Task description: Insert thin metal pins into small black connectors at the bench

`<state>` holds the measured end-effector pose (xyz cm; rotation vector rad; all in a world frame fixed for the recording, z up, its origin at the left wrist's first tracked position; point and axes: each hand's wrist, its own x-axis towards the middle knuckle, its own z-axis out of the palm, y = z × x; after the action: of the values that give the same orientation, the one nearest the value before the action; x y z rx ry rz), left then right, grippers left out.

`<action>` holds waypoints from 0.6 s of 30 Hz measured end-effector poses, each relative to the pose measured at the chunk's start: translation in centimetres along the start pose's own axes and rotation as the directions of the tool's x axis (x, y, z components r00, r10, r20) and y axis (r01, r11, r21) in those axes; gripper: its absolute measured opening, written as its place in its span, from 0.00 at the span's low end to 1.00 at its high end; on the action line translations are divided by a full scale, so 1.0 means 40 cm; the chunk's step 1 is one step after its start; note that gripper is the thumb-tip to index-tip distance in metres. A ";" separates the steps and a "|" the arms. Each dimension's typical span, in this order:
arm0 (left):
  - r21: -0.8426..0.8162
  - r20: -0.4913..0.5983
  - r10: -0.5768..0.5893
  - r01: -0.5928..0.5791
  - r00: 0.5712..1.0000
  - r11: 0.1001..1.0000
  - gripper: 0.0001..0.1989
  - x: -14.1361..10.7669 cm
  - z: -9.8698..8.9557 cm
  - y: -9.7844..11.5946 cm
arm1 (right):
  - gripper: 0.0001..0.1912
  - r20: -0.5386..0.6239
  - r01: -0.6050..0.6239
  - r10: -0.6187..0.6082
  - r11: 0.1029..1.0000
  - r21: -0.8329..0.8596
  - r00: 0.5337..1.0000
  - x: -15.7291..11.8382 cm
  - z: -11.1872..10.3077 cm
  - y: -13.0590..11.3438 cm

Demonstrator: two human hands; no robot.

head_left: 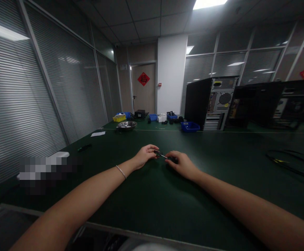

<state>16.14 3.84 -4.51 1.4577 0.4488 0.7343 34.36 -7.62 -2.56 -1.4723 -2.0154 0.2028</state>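
Over the middle of the green table, my left hand (144, 156) pinches a small dark part (157, 153) between thumb and fingers. What kind of part it is cannot be made out. Fingers of my right hand (182, 164) are wrapped round the dark handle of a screwdriver (163, 156). Its thin metal shaft points left, and the tip meets or nearly meets the dark part. Most of the handle is hidden in my right palm. A light beaded bracelet (120, 171) circles my left wrist.
A metal bowl (126, 126), a yellow bin (119, 118) and a blue bin (190, 127) stand farther back. A black computer tower (210, 104) stands back right. Coiled black cable (293, 162) lies at right. A green-and-black item (84, 147) and white paper (98, 134) lie left.
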 end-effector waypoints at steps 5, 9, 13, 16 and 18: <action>-0.018 -0.015 0.003 -0.003 1.000 1.000 0.17 0.001 0.002 -0.002 | 0.12 0.000 -0.006 0.006 1.000 -0.009 1.000 0.003 0.003 0.005; -0.006 -0.009 0.018 -0.018 1.000 1.000 0.18 0.002 -0.002 -0.007 | 0.12 -0.012 -0.006 0.006 1.000 -0.017 1.000 0.006 0.008 0.011; 0.015 -0.009 0.042 -0.042 0.999 0.999 0.18 0.001 -0.003 -0.008 | 0.12 -0.010 -0.012 0.012 1.000 -0.012 1.000 0.006 0.009 0.013; 0.028 -0.007 0.053 -0.053 0.999 0.998 0.17 0.001 -0.002 -0.007 | 0.12 -0.018 -0.009 0.009 1.000 -0.006 1.000 0.005 0.009 0.015; 0.034 -0.016 0.056 -0.056 0.998 0.998 0.17 0.001 -0.002 -0.006 | 0.12 -0.024 -0.011 0.011 1.000 0.001 1.000 0.005 0.010 0.017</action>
<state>16.15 3.93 -4.75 1.5016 0.4366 0.7876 34.65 -7.11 -3.11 -1.4794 -1.9883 0.1898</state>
